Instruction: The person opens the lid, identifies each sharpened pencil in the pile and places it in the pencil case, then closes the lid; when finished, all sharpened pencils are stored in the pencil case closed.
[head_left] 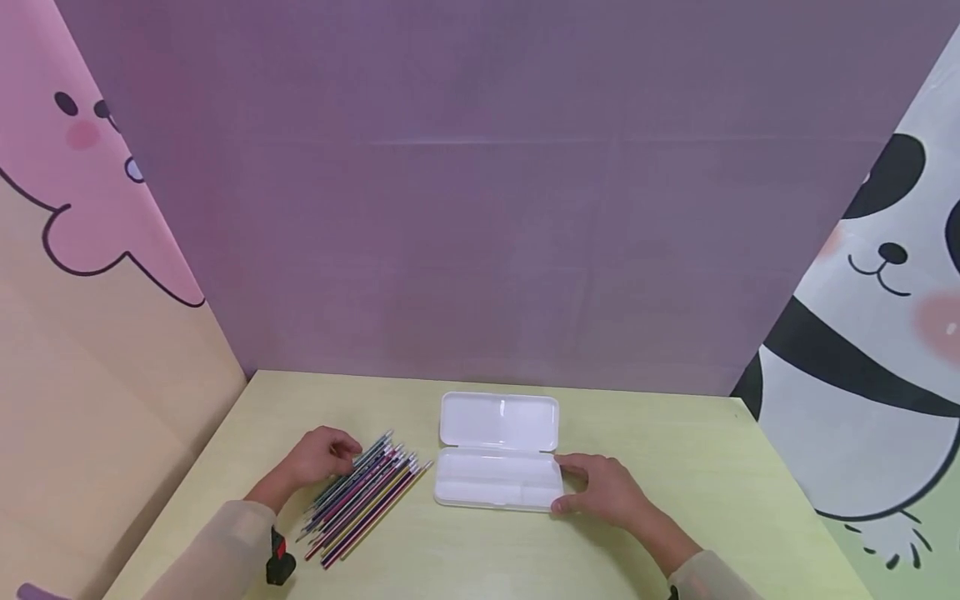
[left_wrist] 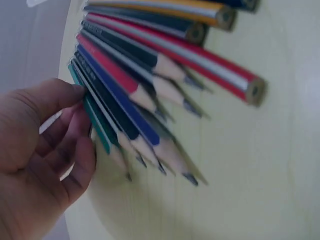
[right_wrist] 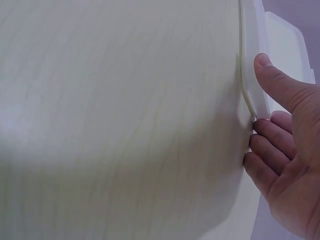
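Note:
A white plastic pencil case point(head_left: 498, 479) lies open on the table, its lid point(head_left: 499, 421) folded back toward the far side. My right hand point(head_left: 603, 492) holds the case's right end, thumb at the near corner and fingers by the hinge side. To the left, several pencils point(head_left: 367, 500) lie slantwise in a row; some show sharpened tips, others flat unsharpened ends. My left hand point(head_left: 322, 457) is at the row's left edge. In the left wrist view its thumb and curled fingers pinch the outermost green pencil point(left_wrist: 102, 127); the index fingertip is hidden.
The pale wood-grain table point(head_left: 675, 450) backs onto a plain purple panel point(head_left: 495, 208). A panel with a pink cartoon figure point(head_left: 82, 167) stands on the left, one with a panda point(head_left: 892, 333) on the right.

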